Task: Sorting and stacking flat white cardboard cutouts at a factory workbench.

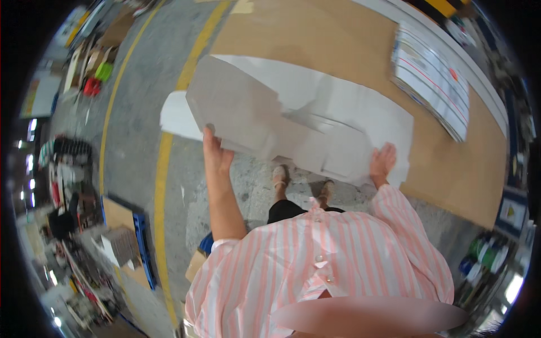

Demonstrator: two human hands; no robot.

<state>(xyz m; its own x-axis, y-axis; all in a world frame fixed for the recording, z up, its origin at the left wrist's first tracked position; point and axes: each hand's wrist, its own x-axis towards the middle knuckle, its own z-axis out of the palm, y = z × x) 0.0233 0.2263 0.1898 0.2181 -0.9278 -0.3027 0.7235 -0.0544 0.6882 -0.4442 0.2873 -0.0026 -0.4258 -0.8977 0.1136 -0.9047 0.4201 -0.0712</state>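
A grey cardboard blank [242,101] with cut flaps is tilted up over the near left edge of the table. My left hand [217,151] grips its lower left edge, with the fingers partly hidden by the board. Under and behind it lies a white cardboard blank [349,98], one part of which sticks out to the left past the table. My right hand [383,161] rests on the right part of the white blank, beside the grey flaps [344,149], fingers stretched out and slightly apart. Blur hides where the overlapping flaps divide.
Brown board covers the table [451,186]. A stack of printed sheets [433,79] lies at its far right. Yellow lines [163,169] run along the floor to the left. A blue pallet [143,248] carries cardboard [119,246] at lower left; a person [67,149] is farther off.
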